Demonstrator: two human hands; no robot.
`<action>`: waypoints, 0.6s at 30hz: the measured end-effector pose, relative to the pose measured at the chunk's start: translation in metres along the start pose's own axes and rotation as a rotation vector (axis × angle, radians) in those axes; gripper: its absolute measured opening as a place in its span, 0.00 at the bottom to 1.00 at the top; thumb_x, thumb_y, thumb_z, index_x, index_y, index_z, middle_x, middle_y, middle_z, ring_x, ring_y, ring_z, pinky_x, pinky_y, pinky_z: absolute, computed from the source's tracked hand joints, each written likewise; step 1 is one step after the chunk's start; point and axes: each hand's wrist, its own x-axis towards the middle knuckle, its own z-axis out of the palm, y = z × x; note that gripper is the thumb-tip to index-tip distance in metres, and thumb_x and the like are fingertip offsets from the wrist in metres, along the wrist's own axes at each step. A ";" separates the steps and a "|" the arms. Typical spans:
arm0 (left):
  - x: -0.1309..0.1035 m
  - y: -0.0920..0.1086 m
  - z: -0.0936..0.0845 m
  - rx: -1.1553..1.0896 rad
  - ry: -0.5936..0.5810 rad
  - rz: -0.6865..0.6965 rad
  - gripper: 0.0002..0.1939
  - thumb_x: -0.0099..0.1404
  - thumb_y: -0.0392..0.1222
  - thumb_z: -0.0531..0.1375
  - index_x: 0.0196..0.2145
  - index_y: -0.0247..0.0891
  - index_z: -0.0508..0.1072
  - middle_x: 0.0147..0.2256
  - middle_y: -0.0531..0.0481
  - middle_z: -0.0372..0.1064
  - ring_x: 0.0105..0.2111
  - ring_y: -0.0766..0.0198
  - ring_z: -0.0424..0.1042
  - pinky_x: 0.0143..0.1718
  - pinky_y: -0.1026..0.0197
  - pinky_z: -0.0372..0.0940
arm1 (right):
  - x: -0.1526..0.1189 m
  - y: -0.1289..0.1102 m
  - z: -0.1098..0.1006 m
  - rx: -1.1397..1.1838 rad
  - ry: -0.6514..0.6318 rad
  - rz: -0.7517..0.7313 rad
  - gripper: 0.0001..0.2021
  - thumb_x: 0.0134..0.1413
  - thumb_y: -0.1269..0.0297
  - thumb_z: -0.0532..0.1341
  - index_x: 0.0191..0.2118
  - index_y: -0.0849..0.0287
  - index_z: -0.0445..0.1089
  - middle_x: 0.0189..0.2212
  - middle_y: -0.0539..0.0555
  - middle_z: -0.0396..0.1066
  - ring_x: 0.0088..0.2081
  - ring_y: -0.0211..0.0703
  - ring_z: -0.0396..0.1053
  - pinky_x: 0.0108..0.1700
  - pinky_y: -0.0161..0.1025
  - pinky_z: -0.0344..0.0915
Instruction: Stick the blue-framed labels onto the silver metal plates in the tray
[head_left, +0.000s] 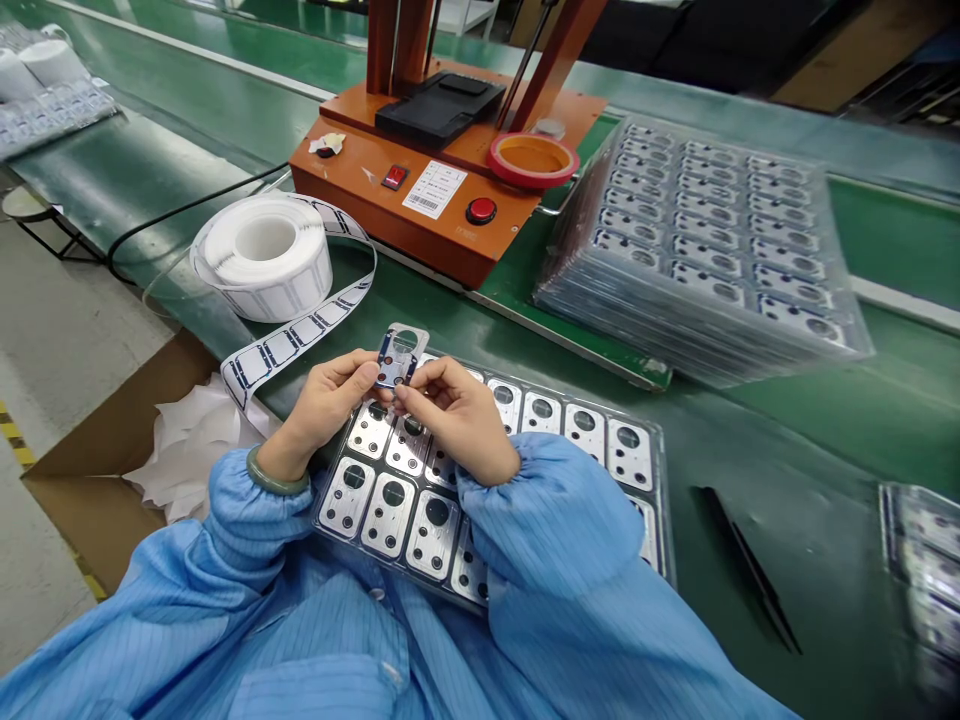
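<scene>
Between my two hands is a small metal plate [400, 352] with one large round hole, smaller holes and blue-black film along its sides. My left hand [330, 400] pinches its left edge, and my right hand [457, 412] grips its lower right corner. Below them lies a clear plastic tray [660, 500] holding several similar silver plates [388, 513] in rows. To the left stands a white roll of stickers [281, 265]; its loose strip [289, 348], with dark frame-shaped stickers, curls down toward my left wrist.
An orange press [405, 215] with a red button stands behind, a red tape roll [533, 160] on it. Stacked trays of plates [705, 240] rise at the back right. Black tweezers [750, 570] lie right. A cardboard box [112, 440] with paper scraps [195, 445] is at the left.
</scene>
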 end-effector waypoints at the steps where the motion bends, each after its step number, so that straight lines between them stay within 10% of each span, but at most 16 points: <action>1: 0.000 0.001 0.000 -0.008 -0.002 -0.003 0.11 0.56 0.46 0.66 0.32 0.36 0.75 0.24 0.53 0.71 0.24 0.69 0.72 0.30 0.65 0.69 | 0.000 0.001 0.000 -0.005 0.000 0.001 0.13 0.49 0.56 0.66 0.29 0.57 0.63 0.25 0.48 0.69 0.27 0.38 0.70 0.32 0.38 0.68; 18: -0.003 0.005 0.002 0.405 0.074 0.214 0.12 0.60 0.46 0.62 0.26 0.35 0.71 0.26 0.54 0.64 0.24 0.72 0.67 0.25 0.68 0.63 | 0.000 0.001 0.000 -0.058 -0.028 -0.009 0.13 0.50 0.56 0.65 0.28 0.57 0.63 0.25 0.49 0.68 0.28 0.38 0.68 0.30 0.37 0.65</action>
